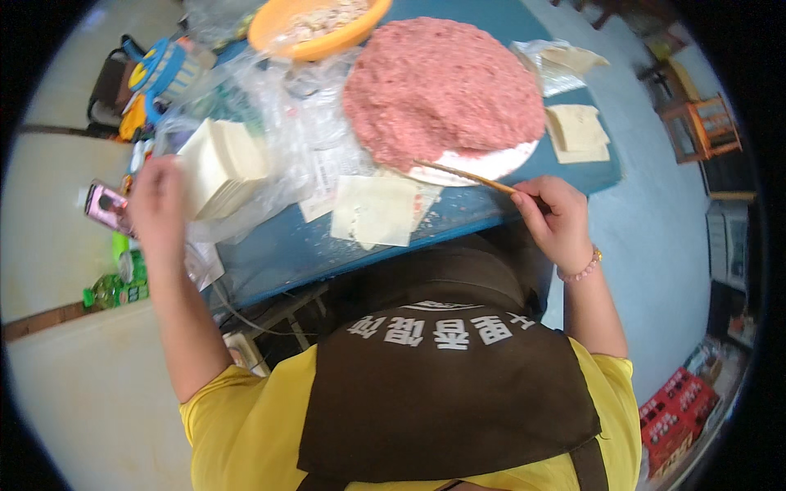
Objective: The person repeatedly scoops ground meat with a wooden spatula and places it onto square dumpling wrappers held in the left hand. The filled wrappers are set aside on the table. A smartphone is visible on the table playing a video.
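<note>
My right hand (556,221) holds a thin wooden stick (482,180) between thumb and fingers. The stick's far tip touches the near edge of a large mound of pink minced meat (442,86), heaped on a white plate (500,164). On the left, my left hand (158,199) is blurred beside a thick stack of square dough wrappers (224,162); its fingers are too unclear to tell whether they grip anything. A square wrapper (374,210) lies flat on the table in front of the plate, over other thin sheets.
The blue table (270,258) also carries an orange bowl (319,27) of wonton-like pieces, crumpled plastic bags (295,123) and folded wrappers (577,132) at right. Left of my hand are a phone (109,207), a blue-lidded jug (169,70) and a green bottle (116,291).
</note>
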{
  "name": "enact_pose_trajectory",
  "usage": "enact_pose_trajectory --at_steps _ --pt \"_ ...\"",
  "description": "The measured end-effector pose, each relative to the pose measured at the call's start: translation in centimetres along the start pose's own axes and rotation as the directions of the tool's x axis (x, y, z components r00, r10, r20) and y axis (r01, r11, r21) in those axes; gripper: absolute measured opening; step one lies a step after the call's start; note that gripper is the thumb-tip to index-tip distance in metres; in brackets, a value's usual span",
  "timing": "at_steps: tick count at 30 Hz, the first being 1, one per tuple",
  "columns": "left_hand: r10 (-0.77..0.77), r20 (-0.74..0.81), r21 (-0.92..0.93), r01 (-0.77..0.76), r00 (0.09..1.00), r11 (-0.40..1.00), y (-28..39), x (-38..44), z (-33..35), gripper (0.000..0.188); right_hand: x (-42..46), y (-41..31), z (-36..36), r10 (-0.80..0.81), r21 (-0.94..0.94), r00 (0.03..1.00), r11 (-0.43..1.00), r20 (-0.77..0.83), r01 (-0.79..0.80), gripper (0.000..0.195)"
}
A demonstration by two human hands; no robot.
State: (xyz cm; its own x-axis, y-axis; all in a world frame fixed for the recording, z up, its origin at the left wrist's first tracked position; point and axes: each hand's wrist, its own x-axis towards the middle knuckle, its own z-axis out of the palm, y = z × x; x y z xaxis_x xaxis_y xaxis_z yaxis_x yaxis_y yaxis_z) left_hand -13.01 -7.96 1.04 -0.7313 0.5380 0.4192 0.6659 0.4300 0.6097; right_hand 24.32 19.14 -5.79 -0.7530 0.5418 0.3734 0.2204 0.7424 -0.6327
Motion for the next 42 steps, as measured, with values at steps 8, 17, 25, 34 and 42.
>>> enact_pose_trajectory --at_steps 8,17,25,34,42 --pt "0.174 0.398 -0.881 0.428 0.901 -0.200 3.4 -2.8 0.7 0.042 0.8 1.1 -5.5 -0.257 -0.528 0.963 0.809 0.079 0.259 0.013" --pt "0.093 0.645 -0.645 0.606 0.758 -0.466 8.2 -8.9 7.0 0.058 1.7 2.1 -3.7 -0.407 -0.572 0.913 0.741 0.033 0.351 0.015" --pt "0.001 0.743 -0.572 0.636 0.669 -0.518 8.2 -10.4 8.1 0.055 2.0 3.4 -2.8 -0.370 -0.466 0.926 0.808 0.072 0.359 0.016" --pt "-0.096 0.849 -0.506 0.745 0.520 -0.436 10.4 -10.5 10.4 0.050 0.1 -0.8 -0.3 -0.053 0.002 0.992 0.999 0.114 0.053 0.010" --pt "-0.037 0.710 -0.625 0.605 0.703 -0.493 11.9 -6.9 11.5 0.057 -0.1 -4.7 3.6 -0.289 -0.050 0.955 0.957 -0.071 0.285 0.013"
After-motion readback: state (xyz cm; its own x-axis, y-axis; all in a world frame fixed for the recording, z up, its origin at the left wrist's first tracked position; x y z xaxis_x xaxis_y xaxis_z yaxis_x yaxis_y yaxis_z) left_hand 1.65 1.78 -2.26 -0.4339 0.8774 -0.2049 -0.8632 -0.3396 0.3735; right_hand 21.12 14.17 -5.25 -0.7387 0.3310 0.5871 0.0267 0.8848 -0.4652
